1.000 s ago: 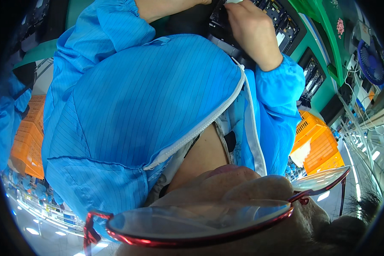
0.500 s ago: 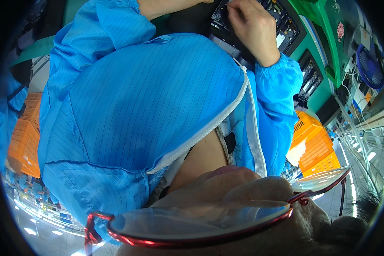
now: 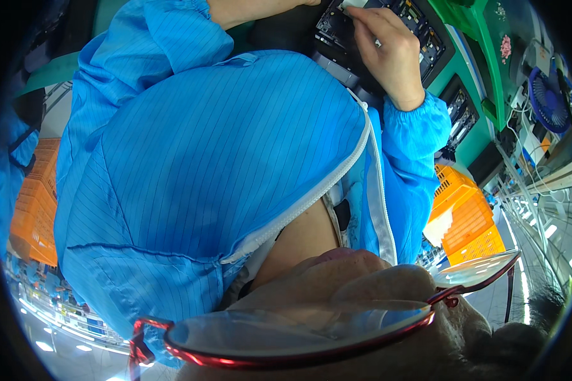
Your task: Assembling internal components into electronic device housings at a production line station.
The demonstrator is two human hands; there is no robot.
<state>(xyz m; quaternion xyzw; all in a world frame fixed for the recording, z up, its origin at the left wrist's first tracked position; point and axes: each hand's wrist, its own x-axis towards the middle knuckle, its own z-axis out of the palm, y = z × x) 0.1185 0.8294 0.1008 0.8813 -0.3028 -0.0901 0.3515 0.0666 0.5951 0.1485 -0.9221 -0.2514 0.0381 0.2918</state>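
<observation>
My right hand (image 3: 393, 52) is over an open black device housing (image 3: 327, 30) with exposed circuit parts, at the top of the view. Its thumb and forefinger are pinched close together, and a small white piece (image 3: 352, 4) shows at their tips. The other fingers are loosely bent. Of my left hand (image 3: 308, 2), only a sliver and the wrist show at the upper edge; its fingers are out of sight. Both arms wear blue striped sleeves.
A second black unit with circuit parts (image 3: 462, 114) lies on the green bench surface (image 3: 475, 143) at right. Beside it rises a green frame (image 3: 497, 95). A purple fan (image 3: 548, 98) stands farther right, near loose cables. Orange crates (image 3: 467, 216) are at both sides.
My right hand has turned and spread slightly, its wrist shifting down and right. The white piece at its fingertips shows more now. My left forearm has barely moved.
</observation>
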